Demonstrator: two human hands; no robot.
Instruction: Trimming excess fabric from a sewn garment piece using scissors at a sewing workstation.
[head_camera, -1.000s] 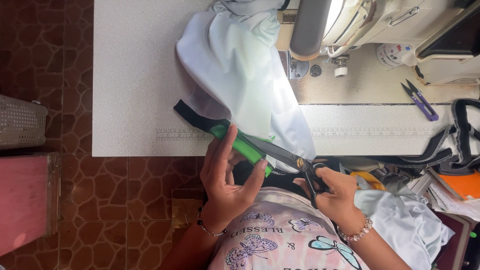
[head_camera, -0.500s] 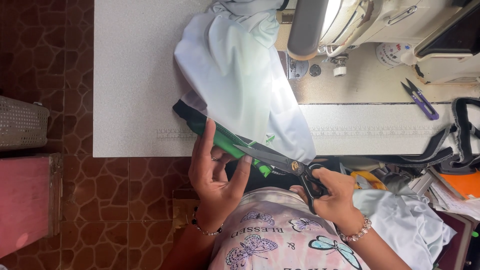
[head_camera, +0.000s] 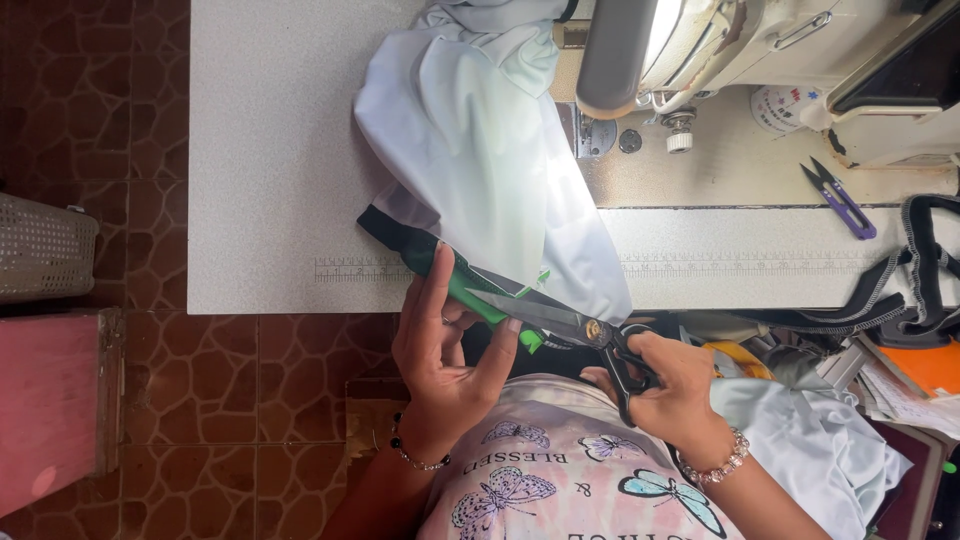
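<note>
Bright light from the lamp under the sewing machine (head_camera: 640, 50) glares off the pale fabric (head_camera: 490, 170) and white table (head_camera: 270, 150), while the brown tiled floor (head_camera: 90, 120) lies dimmer, and the whole frame stays sharp.

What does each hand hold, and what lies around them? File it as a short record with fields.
left hand: pinches the green strip at the pale fabric's edge
right hand: grips the black-handled scissors, blades at the green strip
surface: white table with a printed ruler
behind: sewing machine
far right: purple thread snips
</note>
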